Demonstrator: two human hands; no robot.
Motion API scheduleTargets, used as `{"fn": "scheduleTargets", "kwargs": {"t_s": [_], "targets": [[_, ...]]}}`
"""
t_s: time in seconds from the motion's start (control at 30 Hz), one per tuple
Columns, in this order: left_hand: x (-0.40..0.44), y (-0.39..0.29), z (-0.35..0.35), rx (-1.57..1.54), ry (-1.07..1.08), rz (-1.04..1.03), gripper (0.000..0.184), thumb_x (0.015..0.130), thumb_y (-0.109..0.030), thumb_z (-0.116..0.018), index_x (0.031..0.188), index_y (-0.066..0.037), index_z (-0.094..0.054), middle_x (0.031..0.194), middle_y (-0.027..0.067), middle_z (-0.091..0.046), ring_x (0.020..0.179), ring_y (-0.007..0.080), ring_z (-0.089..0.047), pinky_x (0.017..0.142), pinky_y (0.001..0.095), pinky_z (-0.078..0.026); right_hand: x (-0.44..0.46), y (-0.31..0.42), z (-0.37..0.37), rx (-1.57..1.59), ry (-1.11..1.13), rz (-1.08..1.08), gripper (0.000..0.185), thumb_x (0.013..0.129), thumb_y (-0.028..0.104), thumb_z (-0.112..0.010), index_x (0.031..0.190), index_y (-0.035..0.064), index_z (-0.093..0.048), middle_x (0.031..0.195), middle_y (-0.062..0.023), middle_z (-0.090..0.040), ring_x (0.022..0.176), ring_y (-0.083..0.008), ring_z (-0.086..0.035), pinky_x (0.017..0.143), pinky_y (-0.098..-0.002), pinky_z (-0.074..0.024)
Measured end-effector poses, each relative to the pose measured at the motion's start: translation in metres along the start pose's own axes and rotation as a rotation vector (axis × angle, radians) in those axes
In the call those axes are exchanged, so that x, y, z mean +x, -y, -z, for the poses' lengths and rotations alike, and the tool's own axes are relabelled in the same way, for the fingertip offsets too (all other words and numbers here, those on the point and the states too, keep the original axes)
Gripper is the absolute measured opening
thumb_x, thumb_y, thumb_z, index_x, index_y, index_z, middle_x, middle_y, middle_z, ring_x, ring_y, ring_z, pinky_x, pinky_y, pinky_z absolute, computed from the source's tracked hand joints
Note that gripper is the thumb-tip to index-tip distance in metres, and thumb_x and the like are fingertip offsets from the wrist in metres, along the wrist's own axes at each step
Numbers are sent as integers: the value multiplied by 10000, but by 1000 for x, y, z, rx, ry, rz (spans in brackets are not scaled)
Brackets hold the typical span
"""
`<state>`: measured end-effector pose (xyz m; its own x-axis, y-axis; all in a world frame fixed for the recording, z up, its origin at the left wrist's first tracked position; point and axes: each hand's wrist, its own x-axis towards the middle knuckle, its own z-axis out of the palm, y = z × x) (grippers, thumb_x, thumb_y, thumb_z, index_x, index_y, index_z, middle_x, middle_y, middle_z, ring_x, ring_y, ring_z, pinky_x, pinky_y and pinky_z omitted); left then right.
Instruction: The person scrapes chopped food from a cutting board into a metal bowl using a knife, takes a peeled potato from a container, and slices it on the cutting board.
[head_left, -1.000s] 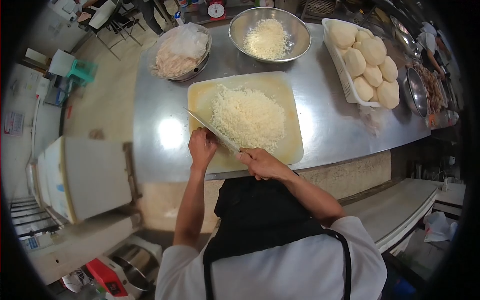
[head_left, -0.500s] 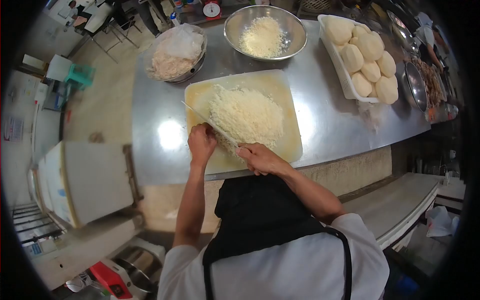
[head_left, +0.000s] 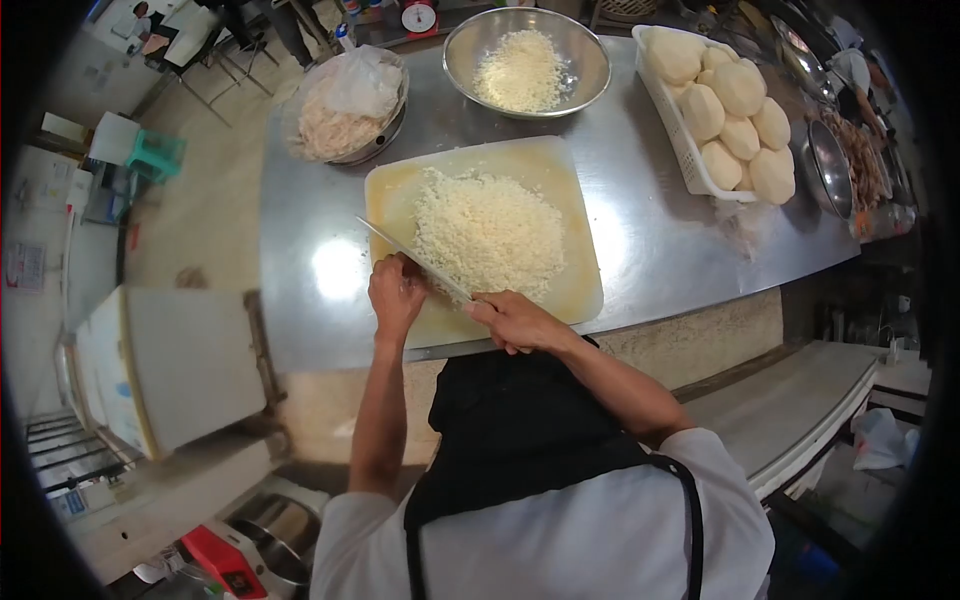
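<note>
My right hand (head_left: 515, 320) is closed around the handle of a long knife (head_left: 420, 262), whose blade slants up and left along the near edge of a pile of chopped, pale yellow bits (head_left: 490, 232). Beside the blade, on its near side, my left hand (head_left: 396, 290) has its fingers curled in; the blade partly hides the fingertips, and whatever they hold is not visible. Pile and knife are over a yellowed white cutting board (head_left: 582, 270) on the metal table.
A steel bowl (head_left: 590, 80) with similar bits stands behind the board. Left of it is a bowl of pale shreds (head_left: 325, 125) partly covered by plastic. A white basket (head_left: 668, 110) holds several peeled, round pale vegetables. Another person (head_left: 852, 75) is at far right.
The knife and both hands have shifted slightly left and down in view. Fewer bits lie on the near side of the blade. The whole view has moved slightly too.
</note>
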<state>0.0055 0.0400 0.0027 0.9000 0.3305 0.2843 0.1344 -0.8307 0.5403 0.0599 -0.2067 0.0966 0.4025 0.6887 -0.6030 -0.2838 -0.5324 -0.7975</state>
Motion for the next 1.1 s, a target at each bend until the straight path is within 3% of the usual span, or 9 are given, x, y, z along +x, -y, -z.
{"fn": "scheduleTargets", "kwargs": {"t_s": [0.2, 0.4, 0.6, 0.7, 0.8, 0.97, 1.1], "targets": [[-6, -4, 10, -43, 16, 35, 158, 720, -54, -627, 872, -13, -642, 811, 169, -639, 829, 412, -605, 727, 506, -493, -6, 8, -6, 21, -1, -13, 713, 1074, 477, -509, 1570, -30, -436, 607, -78, -565, 474, -164, -572, 415, -334, -443], [-11, 1, 16, 32, 64, 60, 124, 739, -58, -647, 859, -29, -641, 812, 149, -647, 822, 391, -606, 723, 504, -489, -5, 8, -9, 17, 37, 1, 745, 1071, 485, -521, 1559, -70, -428, 609, -80, -560, 474, -168, -572, 425, -323, -452], [4, -15, 6, -44, 39, 11, 142, 764, 8, -645, 903, -22, -649, 799, 147, -663, 820, 363, -630, 745, 464, -514, 1, 3, 0, 92, -88, 11, 747, 1069, 496, -528, 1554, -65, -440, 621, -72, -557, 478, -154, -572, 412, -322, -446], [8, -13, 8, -40, 50, 49, 117, 788, -30, -657, 904, -44, -650, 837, 142, -669, 831, 364, -635, 731, 467, -506, -4, 11, 2, 89, -56, 2, 741, 1072, 500, -523, 1556, -55, -444, 644, -65, -563, 482, -140, -568, 404, -309, -437], [2, -4, 16, -135, 7, 247, 126, 800, -40, -675, 926, -48, -668, 852, 143, -681, 842, 351, -653, 742, 455, -518, 0, 3, -2, 69, -51, -27, 716, 1080, 490, -512, 1558, -39, -451, 661, -61, -568, 484, -131, -562, 399, -297, -429], [-21, 13, 33, -56, 57, 232, 141, 806, -64, -690, 945, -48, -676, 843, 136, -671, 844, 344, -653, 750, 453, -527, -3, 6, -2, 78, -8, -41, 697, 1085, 485, -508, 1558, -25, -459, 640, -55, -556, 483, -121, -555, 398, -294, -426], [-32, -18, 46, -25, 97, 154, 156, 791, -69, -694, 943, -49, -669, 858, 122, -670, 862, 333, -651, 754, 454, -529, -4, 11, -1, 51, 28, -26, 702, 1083, 492, -509, 1567, -13, -453, 628, -51, -549, 484, -120, -551, 401, -296, -425]]}}
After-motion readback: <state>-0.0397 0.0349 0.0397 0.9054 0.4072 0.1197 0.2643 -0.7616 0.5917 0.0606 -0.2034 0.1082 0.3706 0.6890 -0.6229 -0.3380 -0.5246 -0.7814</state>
